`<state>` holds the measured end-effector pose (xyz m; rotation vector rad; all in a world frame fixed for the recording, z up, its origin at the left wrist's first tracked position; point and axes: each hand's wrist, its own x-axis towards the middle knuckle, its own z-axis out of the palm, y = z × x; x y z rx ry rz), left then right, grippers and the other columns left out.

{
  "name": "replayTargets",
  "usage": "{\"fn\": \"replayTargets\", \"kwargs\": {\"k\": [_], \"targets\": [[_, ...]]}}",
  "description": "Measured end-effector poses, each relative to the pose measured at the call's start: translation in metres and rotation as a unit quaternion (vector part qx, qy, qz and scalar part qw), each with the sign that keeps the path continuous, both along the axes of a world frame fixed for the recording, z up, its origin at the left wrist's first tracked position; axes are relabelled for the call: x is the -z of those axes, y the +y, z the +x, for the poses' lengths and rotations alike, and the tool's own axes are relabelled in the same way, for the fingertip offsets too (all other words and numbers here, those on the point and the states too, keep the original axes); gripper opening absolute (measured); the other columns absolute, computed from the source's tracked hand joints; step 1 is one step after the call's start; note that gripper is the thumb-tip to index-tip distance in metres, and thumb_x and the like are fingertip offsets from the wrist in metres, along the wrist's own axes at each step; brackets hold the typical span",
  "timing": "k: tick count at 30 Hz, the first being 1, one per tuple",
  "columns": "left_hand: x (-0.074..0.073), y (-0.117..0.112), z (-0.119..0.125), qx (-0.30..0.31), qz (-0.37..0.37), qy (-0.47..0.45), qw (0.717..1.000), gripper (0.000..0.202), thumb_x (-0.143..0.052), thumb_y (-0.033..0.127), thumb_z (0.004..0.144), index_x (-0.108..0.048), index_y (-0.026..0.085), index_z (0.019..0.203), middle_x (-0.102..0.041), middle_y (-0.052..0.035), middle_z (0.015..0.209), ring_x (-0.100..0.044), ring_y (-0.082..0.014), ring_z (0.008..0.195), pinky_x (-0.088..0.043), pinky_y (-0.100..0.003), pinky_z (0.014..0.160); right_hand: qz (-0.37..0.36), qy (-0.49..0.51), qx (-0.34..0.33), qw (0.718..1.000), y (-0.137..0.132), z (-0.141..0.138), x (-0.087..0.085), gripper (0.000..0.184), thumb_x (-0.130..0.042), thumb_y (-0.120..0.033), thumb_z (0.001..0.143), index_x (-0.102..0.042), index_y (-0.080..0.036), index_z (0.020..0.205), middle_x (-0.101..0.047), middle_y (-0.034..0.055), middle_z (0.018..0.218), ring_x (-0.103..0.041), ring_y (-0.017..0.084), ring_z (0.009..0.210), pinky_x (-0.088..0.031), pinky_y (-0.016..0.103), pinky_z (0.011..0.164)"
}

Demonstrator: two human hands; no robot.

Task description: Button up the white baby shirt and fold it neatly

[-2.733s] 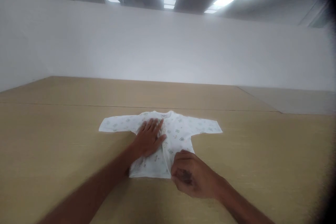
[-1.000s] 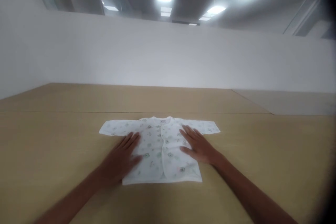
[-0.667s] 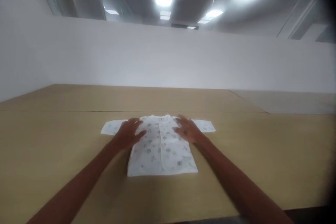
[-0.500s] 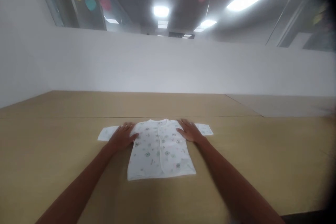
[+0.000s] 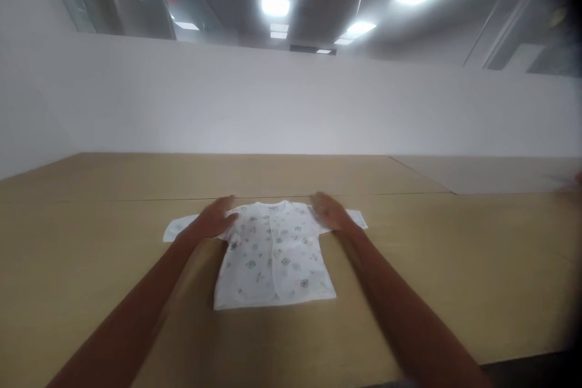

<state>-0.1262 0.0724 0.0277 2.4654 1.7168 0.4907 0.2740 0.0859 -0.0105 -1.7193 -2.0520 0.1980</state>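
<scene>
A small white baby shirt (image 5: 273, 257) with a pale printed pattern lies flat and front up on the wooden table (image 5: 91, 242), sleeves spread to both sides. My left hand (image 5: 210, 221) rests on the shirt's left shoulder where the sleeve begins, fingers stretched out flat. My right hand (image 5: 330, 213) lies on the right shoulder in the same way, fingers extended and a little blurred. Neither hand grips the cloth. Only the sleeve ends show beyond my hands.
A white wall runs behind the table. A seam crosses the tabletop just beyond the shirt's collar. A greyer table section (image 5: 491, 173) lies at the far right. The table's near edge shows at the bottom right.
Both hands have slid from the shirt's chest up and outward to its shoulders. Earlier my right hand pinched the lower hem; it has let go and lies flat.
</scene>
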Motion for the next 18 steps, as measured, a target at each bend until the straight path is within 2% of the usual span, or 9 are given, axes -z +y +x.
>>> {"fn": "replayTargets", "kwargs": {"k": [2, 5, 8, 10, 12, 15, 18], "targets": [[0.003, 0.011, 0.011, 0.047, -0.025, -0.043, 0.998, 0.077, -0.038, 0.057, 0.088, -0.029, 0.008, 0.147, -0.035, -0.0187, 0.152, -0.039, -0.0313, 0.136, -0.034, -0.045, 0.113, 0.018, 0.032, -0.012, 0.999, 0.010, -0.013, 0.004, 0.052, -0.042, -0.043, 0.094, -0.049, -0.016, 0.137, -0.050, 0.0107, 0.142, -0.046, 0.023, 0.132, -0.036, 0.039, 0.114], [0.013, 0.014, 0.010, 0.049, -0.006, -0.084, 0.995, 0.076, -0.043, 0.058, 0.087, -0.036, 0.008, 0.143, -0.044, -0.0191, 0.145, -0.043, -0.0340, 0.131, -0.035, -0.049, 0.111, 0.041, 0.062, -0.025, 0.997, 0.011, -0.013, 0.008, 0.045, -0.049, -0.043, 0.090, -0.060, -0.016, 0.125, -0.063, 0.0106, 0.125, -0.056, 0.024, 0.117, -0.043, 0.041, 0.106], [0.021, 0.001, 0.003, 0.069, 0.024, -0.080, 0.994, 0.063, -0.043, 0.055, 0.089, -0.047, 0.012, 0.135, -0.052, -0.0162, 0.136, -0.046, -0.0331, 0.125, -0.036, -0.049, 0.108, 0.041, 0.084, -0.044, 0.995, -0.004, -0.001, 0.006, 0.038, -0.053, -0.042, 0.088, -0.066, -0.017, 0.114, -0.066, 0.0100, 0.118, -0.060, 0.024, 0.110, -0.046, 0.038, 0.101], [0.024, -0.012, 0.000, 0.109, 0.033, -0.058, 0.992, 0.055, -0.039, 0.049, 0.094, -0.046, 0.015, 0.136, -0.052, -0.0138, 0.136, -0.045, -0.0311, 0.125, -0.035, -0.049, 0.108, 0.033, 0.095, -0.052, 0.994, -0.018, 0.007, 0.003, 0.034, -0.055, -0.040, 0.086, -0.067, -0.017, 0.108, -0.067, 0.0096, 0.114, -0.061, 0.023, 0.107, -0.047, 0.037, 0.098], [0.025, -0.026, -0.001, 0.121, 0.033, -0.037, 0.991, 0.052, -0.035, 0.045, 0.097, -0.042, 0.016, 0.139, -0.049, -0.0133, 0.138, -0.043, -0.0305, 0.126, -0.033, -0.049, 0.109, 0.022, 0.104, -0.065, 0.992, -0.034, 0.014, -0.001, 0.031, -0.056, -0.040, 0.084, -0.066, -0.018, 0.103, -0.068, 0.0077, 0.108, -0.062, 0.022, 0.100, -0.048, 0.036, 0.094], [0.022, -0.043, 0.001, 0.095, 0.013, -0.043, 0.994, 0.054, -0.034, 0.045, 0.098, -0.037, 0.014, 0.142, -0.046, -0.0145, 0.140, -0.039, -0.0309, 0.129, -0.032, -0.049, 0.110, -0.008, 0.095, -0.080, 0.992, -0.055, 0.022, -0.008, 0.028, -0.058, -0.044, 0.082, -0.063, -0.020, 0.094, -0.068, 0.0042, 0.098, -0.062, 0.020, 0.088, -0.049, 0.034, 0.083], [0.008, -0.050, 0.006, 0.089, -0.056, -0.069, 0.992, 0.057, -0.041, 0.048, 0.094, -0.041, 0.017, 0.140, -0.047, -0.0128, 0.141, -0.040, -0.0306, 0.131, -0.033, -0.046, 0.111, -0.065, 0.075, -0.070, 0.993, -0.068, 0.025, -0.022, 0.031, -0.060, -0.050, 0.081, -0.063, -0.020, 0.090, -0.068, 0.0038, 0.093, -0.061, 0.019, 0.081, -0.048, 0.031, 0.074]]}}
